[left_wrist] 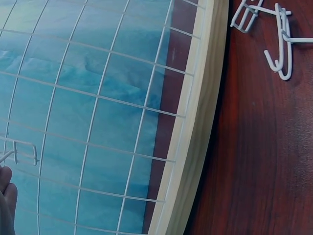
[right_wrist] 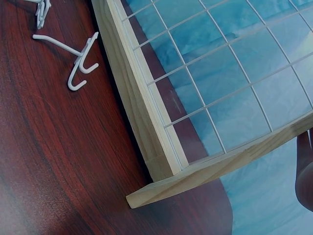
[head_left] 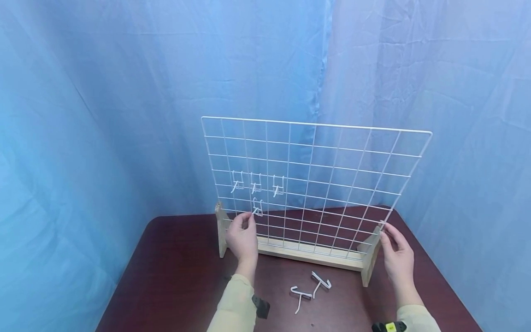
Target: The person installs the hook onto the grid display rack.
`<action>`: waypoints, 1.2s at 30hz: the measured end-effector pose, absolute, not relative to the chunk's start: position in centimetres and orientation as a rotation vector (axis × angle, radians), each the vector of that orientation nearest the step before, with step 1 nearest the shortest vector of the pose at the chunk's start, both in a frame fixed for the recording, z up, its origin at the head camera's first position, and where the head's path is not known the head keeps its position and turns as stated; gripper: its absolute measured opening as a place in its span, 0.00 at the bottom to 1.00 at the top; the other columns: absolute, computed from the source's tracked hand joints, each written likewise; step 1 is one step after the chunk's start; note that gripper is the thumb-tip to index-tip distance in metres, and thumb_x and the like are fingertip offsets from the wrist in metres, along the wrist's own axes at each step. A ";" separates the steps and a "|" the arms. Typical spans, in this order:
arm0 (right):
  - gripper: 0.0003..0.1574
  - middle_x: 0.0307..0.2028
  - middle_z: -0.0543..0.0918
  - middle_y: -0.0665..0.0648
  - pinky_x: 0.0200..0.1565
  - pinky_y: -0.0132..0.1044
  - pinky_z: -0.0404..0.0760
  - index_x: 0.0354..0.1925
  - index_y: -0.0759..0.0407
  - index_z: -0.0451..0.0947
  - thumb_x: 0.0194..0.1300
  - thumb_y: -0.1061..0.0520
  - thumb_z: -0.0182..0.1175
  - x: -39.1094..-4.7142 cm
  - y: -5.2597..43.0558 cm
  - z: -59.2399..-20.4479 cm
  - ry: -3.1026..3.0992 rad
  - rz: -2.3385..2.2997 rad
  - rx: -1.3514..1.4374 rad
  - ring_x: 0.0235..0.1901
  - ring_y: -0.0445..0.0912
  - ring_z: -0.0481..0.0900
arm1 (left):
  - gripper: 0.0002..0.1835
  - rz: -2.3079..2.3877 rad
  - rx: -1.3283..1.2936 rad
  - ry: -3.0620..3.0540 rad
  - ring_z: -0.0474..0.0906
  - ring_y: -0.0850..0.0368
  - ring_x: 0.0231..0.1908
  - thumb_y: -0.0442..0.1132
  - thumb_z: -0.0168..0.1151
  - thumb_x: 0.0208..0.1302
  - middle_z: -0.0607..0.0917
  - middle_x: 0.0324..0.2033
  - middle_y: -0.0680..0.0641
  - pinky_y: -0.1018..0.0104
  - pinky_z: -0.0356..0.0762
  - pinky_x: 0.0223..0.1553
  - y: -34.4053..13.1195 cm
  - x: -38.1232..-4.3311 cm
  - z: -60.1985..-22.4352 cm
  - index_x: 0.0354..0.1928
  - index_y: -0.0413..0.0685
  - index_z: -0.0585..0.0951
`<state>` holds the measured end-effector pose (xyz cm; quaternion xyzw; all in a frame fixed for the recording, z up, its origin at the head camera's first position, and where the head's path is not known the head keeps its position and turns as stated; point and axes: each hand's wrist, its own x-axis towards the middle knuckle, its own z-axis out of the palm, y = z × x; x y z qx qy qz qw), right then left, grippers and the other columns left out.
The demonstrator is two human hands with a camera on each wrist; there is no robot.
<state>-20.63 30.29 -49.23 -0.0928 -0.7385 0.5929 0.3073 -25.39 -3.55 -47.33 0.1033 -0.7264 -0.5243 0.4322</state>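
A white wire grid panel (head_left: 311,164) stands upright in a pale wooden stand (head_left: 309,256). My left hand (head_left: 242,237) pinches the prong of a white wire hook (head_left: 258,210), which lies against the grid's lower left part. In the left wrist view that hook (left_wrist: 35,152) shows beside the fingertips (left_wrist: 6,176). Whether its bent ends sit over a wire is hard to tell. My right hand (head_left: 398,256) grips the grid's right edge by the top of the stand's side. Only part of that hand (right_wrist: 305,183) shows in the right wrist view.
Three more white hooks hang in a row above, the middle one (head_left: 256,186) straight over the held hook. Two loose hooks, one (head_left: 300,295) nearer the front and one (head_left: 321,282) behind it, lie on the dark red table (head_left: 178,272). Blue curtains (head_left: 166,92) surround the table.
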 end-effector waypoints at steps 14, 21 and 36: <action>0.22 0.44 0.78 0.31 0.44 0.15 0.73 0.62 0.65 0.75 0.72 0.63 0.57 -21.5 31.2 -51.1 -1.980 1.525 -0.273 0.46 0.29 0.75 | 0.06 -1.436 0.311 -1.800 0.86 0.53 0.31 0.28 0.71 0.55 0.89 0.31 0.48 0.60 0.84 0.33 -3.1 -25.1 -48.3 0.35 0.42 0.88; 0.21 0.44 0.78 0.31 0.45 0.16 0.73 0.61 0.65 0.75 0.72 0.62 0.57 -21.6 31.2 -51.1 -1.965 1.534 -0.262 0.46 0.29 0.75 | 0.08 -1.511 0.340 -1.825 0.87 0.51 0.36 0.29 0.72 0.55 0.89 0.34 0.44 0.57 0.83 0.35 -2.7 -24.6 -48.7 0.38 0.41 0.87; 0.21 0.44 0.78 0.30 0.46 0.16 0.73 0.62 0.64 0.75 0.73 0.61 0.57 -21.6 31.3 -51.2 -1.975 1.532 -0.273 0.46 0.29 0.75 | 0.08 -1.535 0.381 -1.901 0.87 0.49 0.38 0.28 0.71 0.56 0.88 0.35 0.46 0.52 0.84 0.42 -1.7 -23.1 -51.9 0.38 0.43 0.86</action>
